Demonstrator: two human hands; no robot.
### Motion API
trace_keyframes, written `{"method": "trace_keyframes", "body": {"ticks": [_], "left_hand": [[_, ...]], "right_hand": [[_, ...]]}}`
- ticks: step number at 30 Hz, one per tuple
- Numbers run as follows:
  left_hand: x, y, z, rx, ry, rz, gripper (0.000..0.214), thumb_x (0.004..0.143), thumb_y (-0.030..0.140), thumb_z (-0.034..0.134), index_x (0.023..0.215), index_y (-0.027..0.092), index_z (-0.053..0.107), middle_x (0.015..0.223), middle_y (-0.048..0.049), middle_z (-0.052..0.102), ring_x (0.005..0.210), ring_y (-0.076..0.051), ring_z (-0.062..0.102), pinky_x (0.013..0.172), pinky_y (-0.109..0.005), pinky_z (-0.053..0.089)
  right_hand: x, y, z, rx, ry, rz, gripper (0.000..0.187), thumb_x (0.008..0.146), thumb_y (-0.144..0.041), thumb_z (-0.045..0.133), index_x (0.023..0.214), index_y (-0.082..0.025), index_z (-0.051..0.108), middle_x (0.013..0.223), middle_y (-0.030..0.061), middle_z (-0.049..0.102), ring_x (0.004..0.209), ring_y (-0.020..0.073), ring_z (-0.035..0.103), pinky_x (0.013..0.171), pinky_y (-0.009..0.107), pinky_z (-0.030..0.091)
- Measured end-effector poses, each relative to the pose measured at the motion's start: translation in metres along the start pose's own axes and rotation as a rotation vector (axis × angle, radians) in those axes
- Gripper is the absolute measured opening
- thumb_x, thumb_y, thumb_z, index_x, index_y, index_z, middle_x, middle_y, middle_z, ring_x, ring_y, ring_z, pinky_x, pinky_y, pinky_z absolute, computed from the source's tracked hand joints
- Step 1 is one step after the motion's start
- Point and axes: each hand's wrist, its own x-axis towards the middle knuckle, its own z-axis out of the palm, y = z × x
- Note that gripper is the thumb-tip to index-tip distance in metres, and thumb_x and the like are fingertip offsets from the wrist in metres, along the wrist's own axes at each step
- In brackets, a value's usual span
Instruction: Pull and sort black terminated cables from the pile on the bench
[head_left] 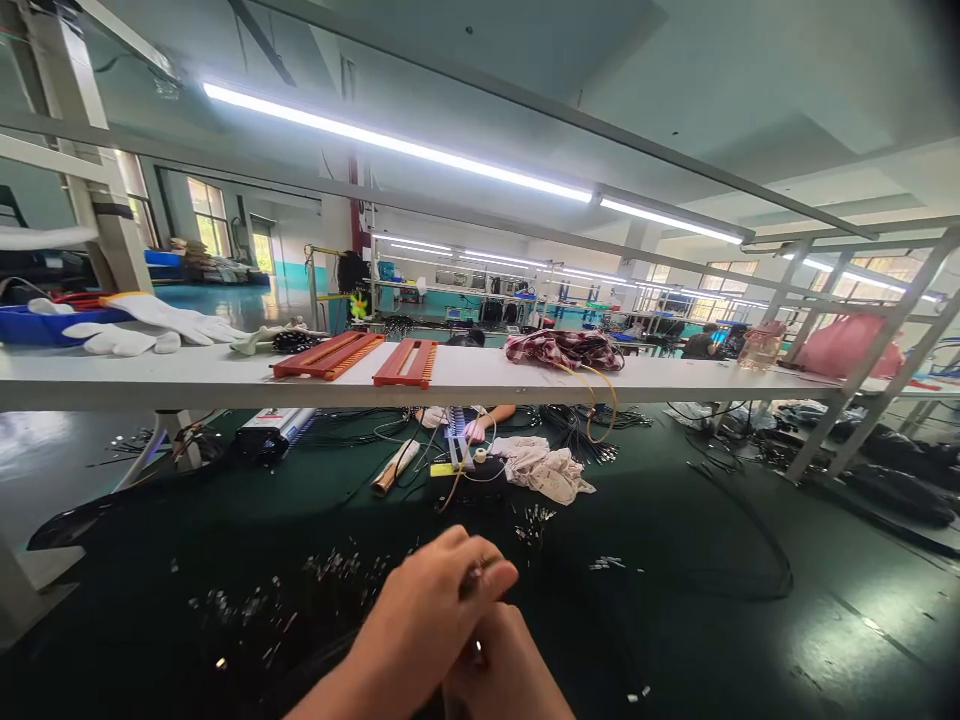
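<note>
Left hand (pixel 427 610) lay over right hand (pixel 499 670) at the bottom centre of the frame, both curled shut and pressed together. A small metal piece (pixel 478 651) glinted in the seam between them. Which fingertips carried the grip could not be made out.

Note on handling (judgement): a piece this small is best kept low over the dark mat (pixel 675 560), pinched close to its end, with one hand bracing the other as they were here, since a dropped part would be lost among the rest.

Around the hands, lower left and centre, loose terminals (pixel 330 568) were scattered on the mat, with more just beyond the knuckles. Black wires (pixel 742 560) looped across to the right.

Mid-frame, left to right: a brass tube (pixel 395 466), a black spool (pixel 466 478) with a yellow tag, and a crumpled cloth (pixel 544 468) touching its right side. Just behind them a co-worker's hand (pixel 474 430) reached in from the far side of the bench, under the shelf.

White shelf (pixel 675 378) ran across the whole frame. On it were white gloves (pixel 150 325) at upper left, two orange trays (pixel 330 355) side by side near centre, a plaid cloth (pixel 566 348) and a pink bag (pixel 847 345) far right.

Beyond were more benches and seated people — too small to describe. Strip lights (pixel 397 145) ran overhead.
</note>
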Motion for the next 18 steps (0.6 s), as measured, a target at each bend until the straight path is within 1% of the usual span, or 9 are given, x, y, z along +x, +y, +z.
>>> {"method": "trace_keyframes", "body": {"ticks": [2, 4, 6, 7, 10, 12, 14, 16, 18], "left_hand": [[-0.002, 0.002, -0.012, -0.108, 0.135, 0.02, 0.032, 0.09, 0.049, 0.045, 0.086, 0.026, 0.068, 0.084, 0.0002, 0.065, 0.079, -0.02, 0.061, 0.07, -0.025, 0.043], [-0.005, 0.005, -0.018, -0.103, 0.18, -0.01, 0.032, 0.089, 0.052, 0.044, 0.097, 0.028, 0.064, 0.076, 0.0017, 0.061, 0.068, -0.018, 0.059, 0.059, -0.024, 0.042], [-0.009, 0.003, -0.011, 0.006, 0.135, 0.031, 0.03, 0.086, 0.05, 0.051, 0.107, 0.03, 0.06, 0.086, 0.0008, 0.062, 0.065, -0.018, 0.059, 0.058, -0.025, 0.042], [-0.01, 0.0, -0.003, 0.071, 0.129, 0.054, 0.03, 0.087, 0.048, 0.05, 0.11, 0.031, 0.059, 0.096, -0.0006, 0.062, 0.066, -0.018, 0.061, 0.06, -0.026, 0.043], [-0.01, -0.015, 0.018, 0.197, 0.134, 0.02, 0.031, 0.092, 0.046, 0.04, 0.111, 0.029, 0.058, 0.103, -0.0029, 0.06, 0.07, -0.02, 0.064, 0.058, -0.027, 0.043], [-0.011, -0.023, 0.02, 0.17, 0.132, -0.013, 0.03, 0.093, 0.046, 0.036, 0.108, 0.029, 0.057, 0.101, -0.0016, 0.06, 0.071, -0.019, 0.065, 0.06, -0.027, 0.044], [-0.016, -0.025, 0.012, 0.102, 0.143, -0.014, 0.027, 0.092, 0.047, 0.039, 0.099, 0.029, 0.057, 0.092, 0.001, 0.06, 0.071, -0.017, 0.063, 0.063, -0.025, 0.044], [-0.023, -0.026, 0.005, 0.075, 0.142, 0.011, 0.024, 0.088, 0.05, 0.047, 0.087, 0.028, 0.056, 0.079, 0.0032, 0.059, 0.066, -0.017, 0.06, 0.061, -0.023, 0.043], [-0.03, -0.028, 0.002, 0.064, 0.112, 0.018, 0.025, 0.087, 0.049, 0.049, 0.076, 0.027, 0.055, 0.072, 0.0037, 0.058, 0.061, -0.015, 0.057, 0.057, -0.022, 0.042]], "right_hand": [[-0.001, -0.004, -0.003, -0.092, -0.02, 0.073, 0.027, 0.075, -0.018, 0.058, 0.048, -0.019, 0.054, 0.037, -0.0059, 0.045, 0.037, 0.009, 0.043, 0.042, 0.021, 0.031], [-0.001, -0.007, -0.005, -0.142, -0.021, 0.083, 0.027, 0.075, -0.016, 0.054, 0.048, -0.018, 0.052, 0.039, -0.0049, 0.046, 0.039, 0.0085, 0.043, 0.043, 0.02, 0.03], [-0.001, -0.008, -0.005, -0.134, 0.011, 0.016, 0.026, 0.076, -0.015, 0.052, 0.05, -0.018, 0.052, 0.044, -0.0037, 0.047, 0.043, 0.0091, 0.042, 0.043, 0.021, 0.028], [0.0, -0.008, -0.005, -0.125, 0.023, -0.016, 0.023, 0.076, -0.015, 0.051, 0.052, -0.018, 0.053, 0.046, -0.0032, 0.047, 0.044, 0.0095, 0.041, 0.043, 0.021, 0.026], [0.0, -0.009, -0.004, -0.118, 0.018, -0.054, 0.017, 0.07, -0.011, 0.051, 0.054, -0.018, 0.05, 0.049, -0.0043, 0.043, 0.047, 0.009, 0.037, 0.043, 0.022, 0.023], [0.0, -0.012, -0.005, -0.111, 0.008, -0.035, 0.022, 0.068, -0.011, 0.054, 0.051, -0.018, 0.042, 0.048, -0.0063, 0.035, 0.047, 0.0072, 0.031, 0.044, 0.022, 0.02], [0.0, -0.016, -0.007, -0.112, 0.043, -0.013, 0.027, 0.069, -0.013, 0.056, 0.049, -0.018, 0.037, 0.049, -0.007, 0.03, 0.049, 0.0068, 0.027, 0.045, 0.023, 0.019], [0.0, -0.019, -0.01, -0.146, 0.07, -0.012, 0.03, 0.071, -0.015, 0.056, 0.049, -0.018, 0.035, 0.05, -0.0067, 0.03, 0.051, 0.0073, 0.026, 0.046, 0.023, 0.019], [-0.001, -0.021, -0.011, -0.178, 0.067, -0.022, 0.032, 0.073, -0.015, 0.054, 0.049, -0.018, 0.032, 0.05, -0.0067, 0.03, 0.051, 0.0077, 0.026, 0.046, 0.023, 0.019]]}}
